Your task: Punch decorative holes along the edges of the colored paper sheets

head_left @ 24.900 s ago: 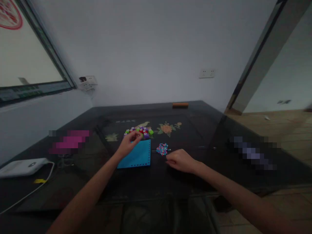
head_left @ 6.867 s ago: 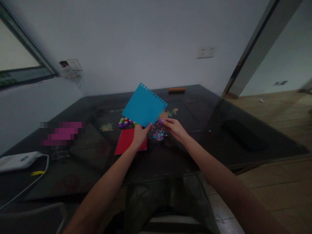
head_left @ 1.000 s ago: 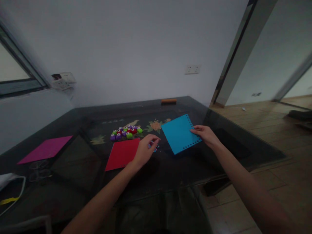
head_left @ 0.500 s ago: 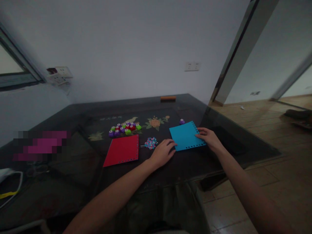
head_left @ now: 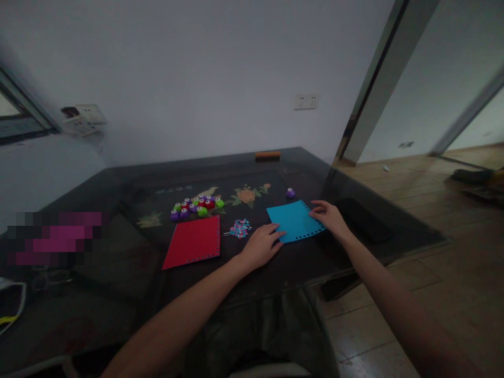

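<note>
A blue sheet [head_left: 293,219] with holes punched along its right and near edges lies on the dark table. The fingers of my left hand [head_left: 262,245] rest spread on its left edge. At its right edge my right hand [head_left: 333,220] has thumb and forefinger apart, close to the punched holes; whether they touch the sheet I cannot tell. A red sheet [head_left: 195,240], also with punched holes, lies to the left. Between the two sheets is a small pile of pink, blue and white bits [head_left: 240,228].
Several purple, green and red balls with eyes [head_left: 197,205] cluster behind the red sheet. One purple ball [head_left: 290,193] sits behind the blue sheet. Farther back lies a brown bar [head_left: 268,156]. A pixelated magenta object [head_left: 65,239] is at the left, and a dark flat object [head_left: 364,220] at the right.
The blue sheet's far right corner has come down and left, so the single purple ball shows whole. My right hand's fingers have spread slightly, and the camera view has shifted.
</note>
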Action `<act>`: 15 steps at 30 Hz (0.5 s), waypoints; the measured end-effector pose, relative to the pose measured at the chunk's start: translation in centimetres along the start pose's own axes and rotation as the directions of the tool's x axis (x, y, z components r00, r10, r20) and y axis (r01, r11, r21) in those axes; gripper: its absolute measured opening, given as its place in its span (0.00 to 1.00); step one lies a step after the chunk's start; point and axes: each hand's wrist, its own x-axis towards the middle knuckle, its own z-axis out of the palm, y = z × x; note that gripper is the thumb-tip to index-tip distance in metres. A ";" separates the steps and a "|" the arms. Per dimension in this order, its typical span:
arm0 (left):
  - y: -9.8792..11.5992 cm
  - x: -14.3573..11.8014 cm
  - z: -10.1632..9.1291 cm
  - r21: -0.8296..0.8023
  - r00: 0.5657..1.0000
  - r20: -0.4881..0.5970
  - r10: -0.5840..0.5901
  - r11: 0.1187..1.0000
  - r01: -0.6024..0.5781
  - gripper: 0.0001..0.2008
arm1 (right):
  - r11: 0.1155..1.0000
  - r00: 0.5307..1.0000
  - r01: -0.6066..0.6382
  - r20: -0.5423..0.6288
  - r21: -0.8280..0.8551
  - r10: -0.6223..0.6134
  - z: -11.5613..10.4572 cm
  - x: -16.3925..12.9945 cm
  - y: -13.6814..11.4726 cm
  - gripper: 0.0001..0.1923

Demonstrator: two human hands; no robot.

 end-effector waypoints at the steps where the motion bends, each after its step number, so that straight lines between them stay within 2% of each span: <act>1: 0.0 0.0 0.0 0.001 1.000 0.002 0.001 1.000 -0.001 0.18 | 0.998 0.999 0.030 -0.030 -0.046 -0.031 -0.1 0.1 0.2 0.24; 4: 0.0 0.0 -0.1 -0.005 1.000 0.002 0.003 1.000 -0.003 0.18 | 0.973 0.989 0.114 -0.070 -0.201 -0.130 -0.3 0.2 0.6 0.19; 7: 0.0 0.0 -0.2 -0.018 1.000 0.000 0.000 1.000 0.000 0.18 | 0.932 0.981 0.174 -0.031 -0.319 -0.194 -0.2 0.1 0.6 0.16; 15: -0.1 0.0 -0.1 -0.039 1.000 -0.005 -0.012 0.999 0.011 0.18 | 0.904 0.977 0.203 0.017 -0.375 -0.212 0.2 0.0 0.6 0.18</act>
